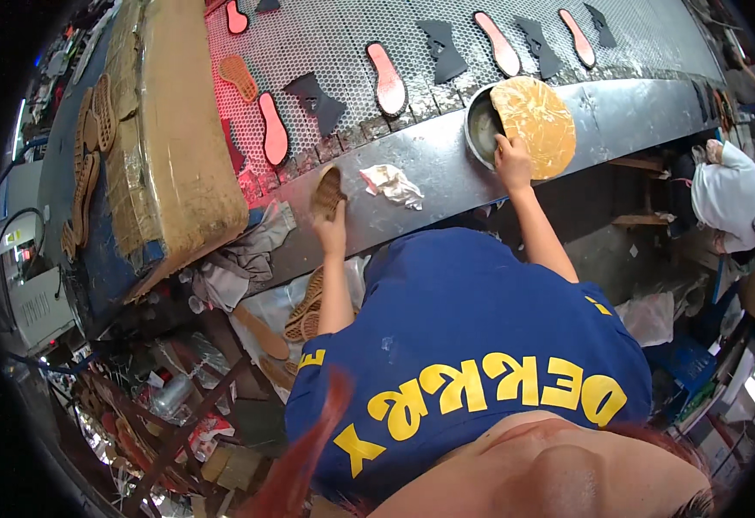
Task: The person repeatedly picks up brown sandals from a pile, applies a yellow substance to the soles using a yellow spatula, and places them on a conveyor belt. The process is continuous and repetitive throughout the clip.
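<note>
My left hand (330,231) grips a brown shoe sole (327,192) by its lower end, tilted up over the metal ledge. To the right, my right hand (514,164) is closed at the near rim of a round metal pot (472,142). What its fingers pinch is mostly hidden; a thin dark piece shows above them inside the pot. A round tan lid (543,125), wrapped in shiny film, covers the pot's right part. On the ledge between my hands lies a crumpled white cloth (392,186).
Beyond the metal ledge (623,121), a mesh conveyor belt (334,65) carries pink-topped soles (387,79) and dark shoe uppers (443,52). A worn cardboard-covered box (192,129) stands left, beside stacked brown soles (84,186). More soles (308,306) lie below the ledge. Another person (727,194) sits far right.
</note>
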The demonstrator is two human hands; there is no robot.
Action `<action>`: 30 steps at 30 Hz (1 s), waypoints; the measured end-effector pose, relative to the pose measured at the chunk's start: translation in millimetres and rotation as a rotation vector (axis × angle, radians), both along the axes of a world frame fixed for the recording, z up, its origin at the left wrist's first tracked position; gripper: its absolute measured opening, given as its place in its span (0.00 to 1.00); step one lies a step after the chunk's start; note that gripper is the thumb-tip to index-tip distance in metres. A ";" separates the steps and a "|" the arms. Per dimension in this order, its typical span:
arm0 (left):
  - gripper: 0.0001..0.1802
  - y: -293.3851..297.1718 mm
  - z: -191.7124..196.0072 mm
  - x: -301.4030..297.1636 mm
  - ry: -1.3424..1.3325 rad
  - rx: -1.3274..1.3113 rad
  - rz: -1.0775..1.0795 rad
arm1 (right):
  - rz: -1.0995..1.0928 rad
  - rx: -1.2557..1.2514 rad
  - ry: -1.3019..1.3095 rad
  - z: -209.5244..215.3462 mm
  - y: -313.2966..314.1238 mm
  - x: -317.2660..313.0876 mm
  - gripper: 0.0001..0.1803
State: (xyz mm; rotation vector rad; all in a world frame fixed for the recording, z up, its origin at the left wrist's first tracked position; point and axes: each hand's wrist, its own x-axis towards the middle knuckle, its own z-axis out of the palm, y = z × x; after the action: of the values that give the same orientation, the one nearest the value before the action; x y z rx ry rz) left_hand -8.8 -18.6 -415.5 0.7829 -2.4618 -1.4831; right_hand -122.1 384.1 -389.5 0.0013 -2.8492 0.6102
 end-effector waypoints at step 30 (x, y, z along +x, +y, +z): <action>0.31 125.4 178.2 -38.0 0.070 1.241 -0.430 | 0.317 -0.632 0.601 178.5 -89.2 -8.2 0.14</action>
State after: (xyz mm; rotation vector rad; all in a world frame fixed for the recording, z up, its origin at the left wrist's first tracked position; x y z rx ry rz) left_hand -46.8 106.8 -237.3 0.2572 -1.4566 -3.1290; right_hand -130.3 294.9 -211.0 0.4518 -1.9993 1.2933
